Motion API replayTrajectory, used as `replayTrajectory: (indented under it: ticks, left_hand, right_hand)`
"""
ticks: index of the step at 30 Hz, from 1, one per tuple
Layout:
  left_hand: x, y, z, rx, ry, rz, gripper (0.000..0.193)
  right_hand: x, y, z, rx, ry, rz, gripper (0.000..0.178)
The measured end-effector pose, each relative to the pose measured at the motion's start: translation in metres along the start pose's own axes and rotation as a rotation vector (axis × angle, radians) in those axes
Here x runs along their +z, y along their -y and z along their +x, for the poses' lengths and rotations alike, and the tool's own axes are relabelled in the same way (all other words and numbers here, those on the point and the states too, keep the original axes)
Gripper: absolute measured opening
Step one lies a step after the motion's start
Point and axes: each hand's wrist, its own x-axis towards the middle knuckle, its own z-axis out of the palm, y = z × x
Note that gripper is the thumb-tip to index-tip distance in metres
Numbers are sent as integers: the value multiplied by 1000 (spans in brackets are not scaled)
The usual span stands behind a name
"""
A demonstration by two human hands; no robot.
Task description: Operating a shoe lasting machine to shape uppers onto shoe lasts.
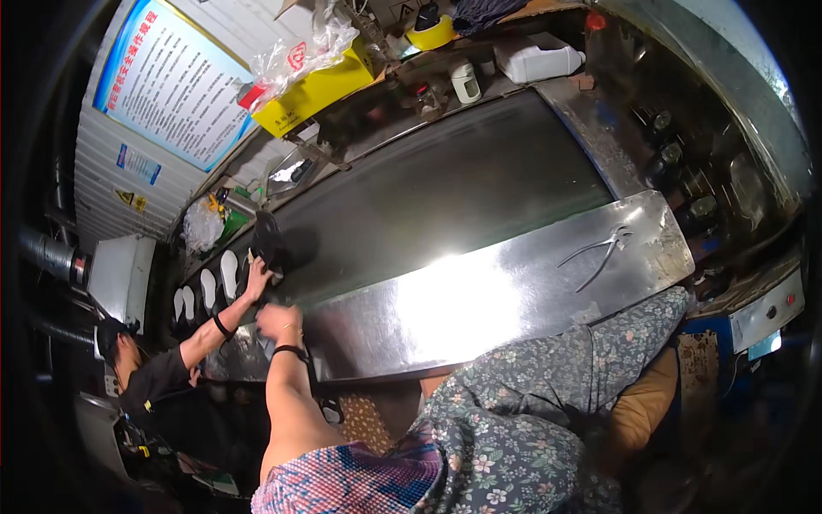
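My left hand (pixel 278 321), a thin bracelet and a black band at its wrist, is over the left end of a shiny metal ledge (pixel 368 334). It is blurred and its fingers are hidden, so whether it holds anything is unclear. A small greyish piece (pixel 266 344) shows just below it. Close beyond, a co-worker's hand (pixel 257 281) reaches to a dark shoe (pixel 268 238) at the left end of the dark conveyor belt (pixel 428 188). My right hand is out of view. A pair of pliers (pixel 599 257) lies with handles spread on the ledge's right part.
Several dark shoes with white soles (pixel 229 274) stand at the left beside the co-worker (pixel 163 377). A yellow box (pixel 317 90), a white jug (pixel 538 60) and a pale bottle (pixel 465 81) line the far side. A control box (pixel 769 310) is at the right.
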Motion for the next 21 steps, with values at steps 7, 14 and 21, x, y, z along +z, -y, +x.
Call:
replayTrajectory:
  ticks: [7,14,21]
  left_hand:
    - [57,75,86,-377,-152,-651,72]
    - [67,88,47,268,72,-1159,45]
    - [59,85,-13,381,127,-257,114]
  right_hand:
    - [132,196,-146,402,432,958,46]
    - [91,246,-88,350,394,1140,25]
    - [98,246,-82,324,569,1144,25]
